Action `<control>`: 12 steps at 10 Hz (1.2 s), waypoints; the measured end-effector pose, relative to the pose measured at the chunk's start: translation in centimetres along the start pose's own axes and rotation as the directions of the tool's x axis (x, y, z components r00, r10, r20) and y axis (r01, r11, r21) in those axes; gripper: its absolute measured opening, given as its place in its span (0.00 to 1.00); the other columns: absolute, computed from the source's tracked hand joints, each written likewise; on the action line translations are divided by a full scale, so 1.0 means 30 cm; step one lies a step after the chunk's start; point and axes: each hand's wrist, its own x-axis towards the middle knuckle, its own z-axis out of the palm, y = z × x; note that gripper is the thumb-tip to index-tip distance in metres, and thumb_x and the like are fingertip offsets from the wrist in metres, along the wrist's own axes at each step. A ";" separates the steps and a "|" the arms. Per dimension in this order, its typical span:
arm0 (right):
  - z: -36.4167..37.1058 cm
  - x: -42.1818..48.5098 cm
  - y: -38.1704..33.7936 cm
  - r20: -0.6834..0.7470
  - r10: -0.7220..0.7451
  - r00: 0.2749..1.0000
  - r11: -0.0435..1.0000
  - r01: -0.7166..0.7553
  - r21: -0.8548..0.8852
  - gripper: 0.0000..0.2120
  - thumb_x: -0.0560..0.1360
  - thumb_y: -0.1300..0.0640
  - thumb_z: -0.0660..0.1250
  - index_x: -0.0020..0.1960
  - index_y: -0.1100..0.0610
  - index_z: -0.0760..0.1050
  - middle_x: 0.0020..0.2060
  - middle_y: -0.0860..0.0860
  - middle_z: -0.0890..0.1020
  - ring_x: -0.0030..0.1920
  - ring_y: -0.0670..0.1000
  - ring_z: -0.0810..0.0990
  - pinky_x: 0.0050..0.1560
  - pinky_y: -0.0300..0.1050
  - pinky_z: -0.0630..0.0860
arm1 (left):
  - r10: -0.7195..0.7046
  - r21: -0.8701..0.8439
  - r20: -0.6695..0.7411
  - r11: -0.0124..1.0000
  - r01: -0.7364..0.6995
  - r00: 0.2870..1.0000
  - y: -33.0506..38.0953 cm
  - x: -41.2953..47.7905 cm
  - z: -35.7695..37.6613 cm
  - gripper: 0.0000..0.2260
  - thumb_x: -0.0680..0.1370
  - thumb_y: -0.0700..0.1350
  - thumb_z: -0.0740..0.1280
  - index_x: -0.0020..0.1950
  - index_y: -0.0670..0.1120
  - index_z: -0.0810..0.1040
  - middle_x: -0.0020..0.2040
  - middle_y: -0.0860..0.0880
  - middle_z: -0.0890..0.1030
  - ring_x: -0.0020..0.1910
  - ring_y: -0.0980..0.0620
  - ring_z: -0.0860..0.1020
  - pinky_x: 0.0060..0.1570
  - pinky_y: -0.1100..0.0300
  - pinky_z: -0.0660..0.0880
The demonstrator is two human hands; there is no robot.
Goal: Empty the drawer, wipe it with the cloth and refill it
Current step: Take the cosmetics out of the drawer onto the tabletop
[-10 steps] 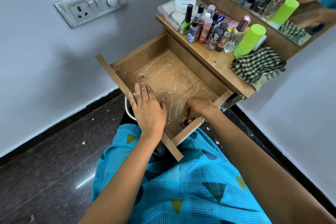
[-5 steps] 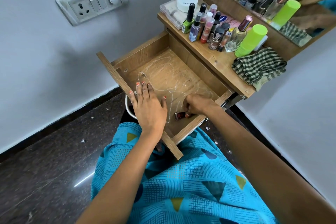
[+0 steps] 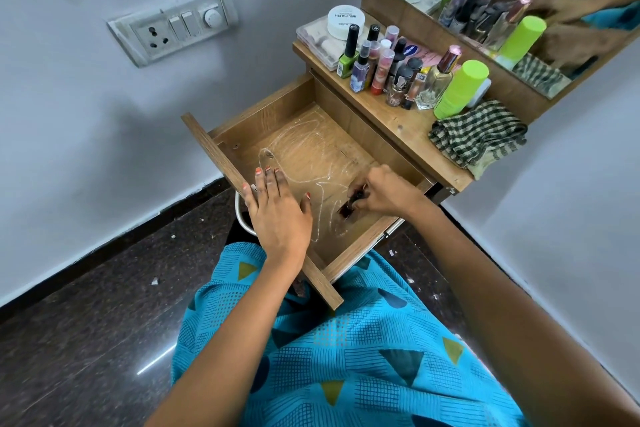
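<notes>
Drawer (image 3: 311,149) pulled right out below the table (image 3: 391,121), over a lap in a blue patterned garment; white scratchy streaks across its wooden bottom. Left grip (image 3: 277,215) flat and apart, fingers straight, lying over the front panel and reaching into the drawer. Right grip (image 3: 388,192) curled, pinching a small dark bottle (image 3: 348,206) low at the drawer's right side; too blurred to tell whether touching the bottom. On the table: a crowd of little bottles (image 3: 381,69), a lime-green can (image 3: 460,88), a white jar (image 3: 346,21) on a clear box, and the checked cloth (image 3: 478,135) bunched at the right end, well apart from both grips. Behind, a mirror (image 3: 519,3). Switch plate (image 3: 173,24) on the wall to the left.
</notes>
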 end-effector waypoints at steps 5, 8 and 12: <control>-0.309 -0.004 -0.020 -0.701 0.180 0.691 0.946 0.073 0.315 0.13 0.73 0.64 0.68 0.57 0.62 0.78 0.50 0.54 0.81 0.34 0.35 0.72 0.38 0.21 0.72 | 0.002 0.010 0.008 1.000 -0.002 1.000 0.000 0.000 -0.004 0.28 0.80 0.55 0.54 0.74 0.40 0.54 0.75 0.43 0.56 0.76 0.48 0.49 0.73 0.51 0.39; -0.333 0.112 -0.035 -0.691 0.111 0.714 0.993 -0.061 0.096 0.11 0.72 0.67 0.64 0.53 0.62 0.77 0.47 0.61 0.81 0.49 0.59 0.80 0.50 0.54 0.77 | -0.001 0.012 0.019 1.000 0.000 1.000 0.004 0.001 -0.009 0.28 0.80 0.54 0.53 0.74 0.40 0.53 0.75 0.44 0.56 0.76 0.48 0.49 0.73 0.51 0.39; -0.314 0.113 -0.034 -0.712 0.082 0.697 0.997 -0.066 0.051 0.13 0.73 0.70 0.62 0.55 0.64 0.77 0.47 0.61 0.81 0.47 0.58 0.81 0.49 0.50 0.78 | 0.008 0.034 0.045 0.999 -0.010 0.999 0.006 0.002 -0.011 0.28 0.80 0.55 0.51 0.75 0.41 0.51 0.76 0.44 0.54 0.76 0.48 0.48 0.73 0.49 0.40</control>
